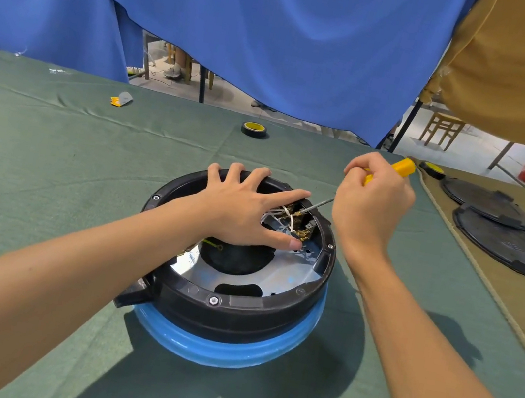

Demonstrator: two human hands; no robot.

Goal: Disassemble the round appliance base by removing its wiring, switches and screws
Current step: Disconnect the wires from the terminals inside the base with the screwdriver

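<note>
Tip of screwdriver [403, 167] hidden among wiring [286, 215]

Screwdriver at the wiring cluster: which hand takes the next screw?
Right. The right hand grips the screwdriver, tip at the wiring; the left hand lies spread on the appliance base, likely steadying it.

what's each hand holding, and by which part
The right hand grips the screwdriver by its yellow handle; the left hand holds nothing, resting spread on the appliance base.

Right hand [371, 205] drives screwdriver [403, 168] into base [235, 312]; left hand [242, 209] steadies.
</note>
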